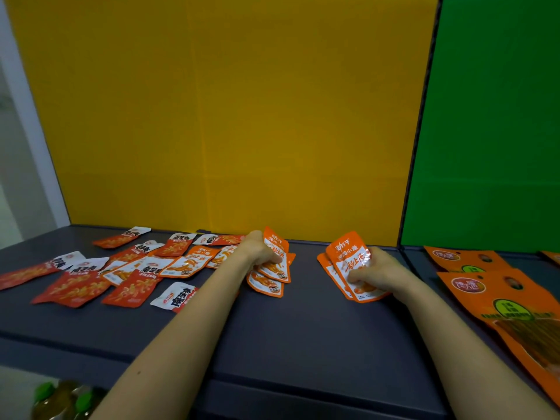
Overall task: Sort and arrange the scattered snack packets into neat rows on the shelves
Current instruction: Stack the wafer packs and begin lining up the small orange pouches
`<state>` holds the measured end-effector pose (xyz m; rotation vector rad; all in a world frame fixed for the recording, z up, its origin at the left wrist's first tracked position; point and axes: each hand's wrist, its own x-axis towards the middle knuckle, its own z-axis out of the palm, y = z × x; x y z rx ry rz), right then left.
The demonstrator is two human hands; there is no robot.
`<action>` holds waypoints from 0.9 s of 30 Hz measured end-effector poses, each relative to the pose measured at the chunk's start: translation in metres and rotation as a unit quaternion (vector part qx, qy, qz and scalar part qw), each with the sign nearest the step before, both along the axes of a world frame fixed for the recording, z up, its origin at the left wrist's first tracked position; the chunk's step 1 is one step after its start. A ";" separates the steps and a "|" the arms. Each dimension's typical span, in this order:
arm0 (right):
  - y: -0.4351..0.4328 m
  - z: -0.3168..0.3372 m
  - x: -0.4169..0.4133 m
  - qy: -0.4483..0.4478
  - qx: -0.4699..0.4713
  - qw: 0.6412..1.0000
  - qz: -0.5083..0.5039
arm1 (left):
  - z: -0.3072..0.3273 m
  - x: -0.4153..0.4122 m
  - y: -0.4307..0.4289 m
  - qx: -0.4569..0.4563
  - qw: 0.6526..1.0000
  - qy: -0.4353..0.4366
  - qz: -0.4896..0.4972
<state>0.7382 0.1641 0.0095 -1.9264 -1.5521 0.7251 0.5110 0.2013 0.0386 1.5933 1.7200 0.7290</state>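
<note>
Left fingers (270,259) clutching orange packets (275,242), right fingers (359,277) clutching more

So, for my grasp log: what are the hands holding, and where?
Orange snack packets. The left hand grips the left bunch about mid-length; the right hand grips the right bunch near its lower end.

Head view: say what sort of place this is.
Likely a shop display shelf: dark shelf board, yellow back panel, scattered snack packets, larger orange packets in the neighbouring bay.
</note>
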 end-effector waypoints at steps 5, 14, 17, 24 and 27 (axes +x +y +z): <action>-0.007 0.006 -0.003 -0.013 0.013 1.000 -0.026 | 0.003 0.003 -0.010 -0.031 0.999 -0.010 -0.017; -0.031 0.026 -0.017 0.091 0.057 0.994 -0.020 | -0.006 0.001 -0.033 0.024 0.989 -0.102 -0.106; -0.039 0.037 -0.022 0.143 0.105 0.983 -0.038 | -0.006 0.000 -0.045 0.064 0.974 -0.212 -0.054; -0.102 0.052 -0.020 0.276 0.203 0.939 -0.041 | 0.021 0.000 -0.076 0.066 0.910 -0.409 -0.026; -0.139 0.054 -0.010 0.298 0.247 0.920 -0.062 | 0.026 0.007 -0.096 0.040 0.912 -0.404 -0.064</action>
